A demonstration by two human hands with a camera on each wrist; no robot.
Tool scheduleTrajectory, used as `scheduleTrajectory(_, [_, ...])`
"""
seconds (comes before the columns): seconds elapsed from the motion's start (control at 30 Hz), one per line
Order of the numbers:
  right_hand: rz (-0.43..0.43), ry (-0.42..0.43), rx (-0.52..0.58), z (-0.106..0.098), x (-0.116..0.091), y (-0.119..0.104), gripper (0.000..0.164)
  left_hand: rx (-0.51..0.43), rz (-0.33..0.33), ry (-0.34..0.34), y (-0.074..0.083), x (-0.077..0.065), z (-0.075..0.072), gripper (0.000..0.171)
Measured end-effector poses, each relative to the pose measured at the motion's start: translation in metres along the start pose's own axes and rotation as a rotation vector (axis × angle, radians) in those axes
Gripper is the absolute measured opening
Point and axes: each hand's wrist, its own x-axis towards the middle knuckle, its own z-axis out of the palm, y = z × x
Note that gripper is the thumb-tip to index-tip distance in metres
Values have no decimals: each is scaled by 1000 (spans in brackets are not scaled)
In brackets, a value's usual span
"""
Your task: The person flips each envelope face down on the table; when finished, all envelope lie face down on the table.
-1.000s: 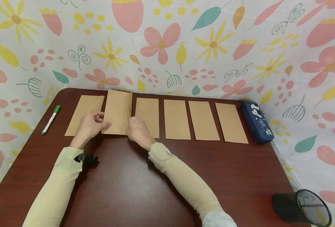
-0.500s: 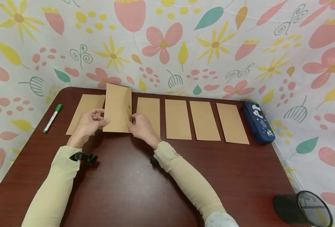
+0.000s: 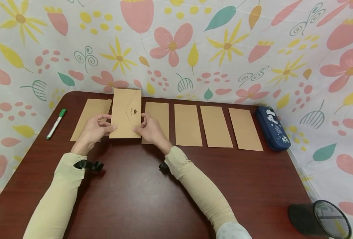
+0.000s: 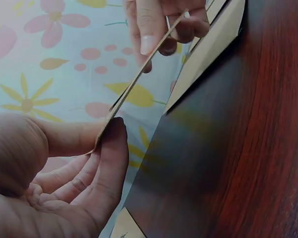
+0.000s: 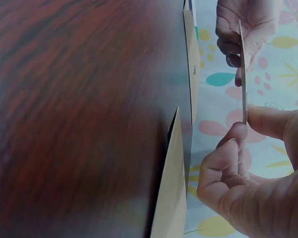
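A brown paper envelope with a pointed flap and a small dark crown print faces up, raised off the table between both hands. My left hand pinches its left edge between thumb and fingers. At the opposite edge my right hand pinches it near the lower corner. Seen edge-on in the left wrist view, the envelope is thin and held clear of the tabletop. Under my left hand lies another envelope, partly covered. One more envelope is partly hidden behind my right hand.
Further envelopes lie in a row to the right on the dark wooden table. A blue pencil case sits at the row's right end, a green-capped marker at the left. A black mesh cup lies at front right.
The envelope has risen off the table. Its right edge, bent up earlier, now lies flat, so the flap and crown print show. My right hand has shifted slightly right, its thumb now on top.
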Motion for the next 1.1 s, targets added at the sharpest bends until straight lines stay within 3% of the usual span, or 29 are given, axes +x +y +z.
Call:
scheduleTrajectory(0.27, [-13,-55,208,-5,-3,-1,78,73,36,-3,0,0,3,67])
scheduleTrajectory(0.47, [-26,-96,324,-8,-5,-6,74,172,37,18,4,-2,9,61])
scheduleTrajectory(0.53, [-31,-97,338,-8,-5,-8,71,272,75,65,6,-4,13,54])
scheduleTrajectory(0.7, [-34,-82,366,-7,-8,-11,64,465,248,211,19,-8,28,40])
scheduleTrajectory(0.83, [-63,-91,406,-6,-9,-15,62,444,331,236,32,-10,40,40])
scheduleTrajectory(1.1, [-93,-111,454,-6,-8,-19,67,378,352,265,44,-14,44,43])
